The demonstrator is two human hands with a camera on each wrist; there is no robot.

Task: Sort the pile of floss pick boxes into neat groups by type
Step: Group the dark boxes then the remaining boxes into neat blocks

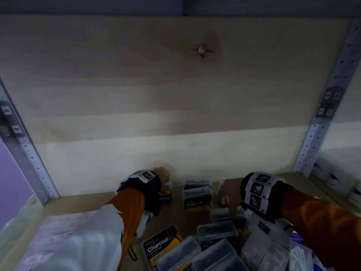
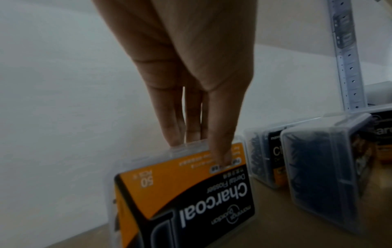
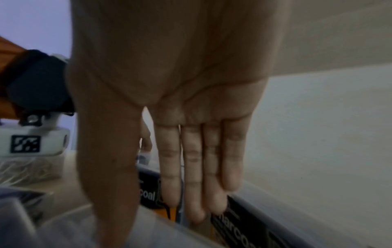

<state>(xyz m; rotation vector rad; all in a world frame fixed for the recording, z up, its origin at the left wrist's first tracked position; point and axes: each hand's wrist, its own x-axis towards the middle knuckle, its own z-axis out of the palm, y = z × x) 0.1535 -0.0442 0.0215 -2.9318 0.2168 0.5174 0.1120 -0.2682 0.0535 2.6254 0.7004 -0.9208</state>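
Note:
My left hand (image 1: pixel 166 180) (image 2: pixel 201 149) pinches the top edge of a clear Charcoal floss box (image 2: pixel 186 193) (image 1: pixel 166 197) with an orange and black label. The box stands on the shelf board, close to the back panel. Two more Charcoal boxes (image 1: pixel 197 195) (image 2: pixel 322 176) stand in a row just to its right. My right hand (image 1: pixel 226 202) (image 3: pixel 155 224) reaches down with straight fingers (image 3: pixel 195 184) over a clear box (image 1: pixel 227 214) (image 3: pixel 148 234); the thumb is on its near side and the fingers on its far side. A loose pile of Charcoal boxes (image 1: pixel 214 241) lies in front.
The wooden back panel (image 1: pixel 175 94) rises right behind the hands. Perforated metal uprights (image 1: pixel 320 122) (image 1: pixel 27 149) bound the shelf on both sides. A white plastic bag (image 1: pixel 68 241) lies at the front left and pale packs of white picks (image 1: pixel 263 249) at the front right.

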